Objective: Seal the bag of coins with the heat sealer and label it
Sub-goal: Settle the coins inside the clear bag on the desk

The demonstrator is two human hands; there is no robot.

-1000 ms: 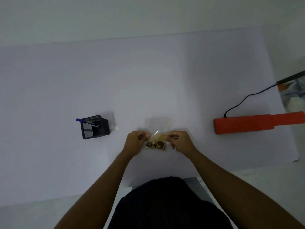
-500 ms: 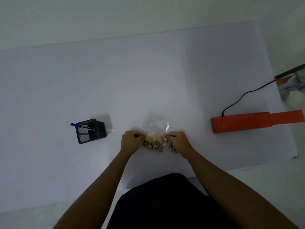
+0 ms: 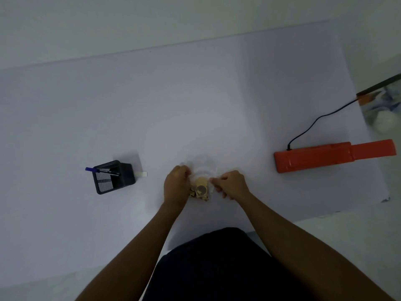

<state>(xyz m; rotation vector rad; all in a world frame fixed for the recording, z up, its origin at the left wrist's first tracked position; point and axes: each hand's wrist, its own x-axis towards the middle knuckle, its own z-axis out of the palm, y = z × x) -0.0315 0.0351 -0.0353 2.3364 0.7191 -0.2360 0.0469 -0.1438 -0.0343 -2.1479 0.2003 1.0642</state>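
A small clear plastic bag of coins [image 3: 201, 187] sits near the front middle of the white table [image 3: 195, 101]. My left hand [image 3: 176, 186] pinches the bag's left side and my right hand [image 3: 232, 184] pinches its right side, both with curled fingers. The bag's clear top bulges up between them, and the coins lie bunched at its bottom. The orange heat sealer [image 3: 332, 155] lies flat at the right, its arm down, apart from both hands. A small white label [image 3: 142, 174] lies beside the pen holder.
A black mesh pen holder [image 3: 114, 177] with a blue pen [image 3: 93, 169] stands at the left. The sealer's black cord [image 3: 314, 123] runs back to the right edge. The table's right edge lies just past the sealer.
The bag's top has puffed open into a rounded shape between my hands. My left hand has turned over the bag's left side. The bag stays in the same place.
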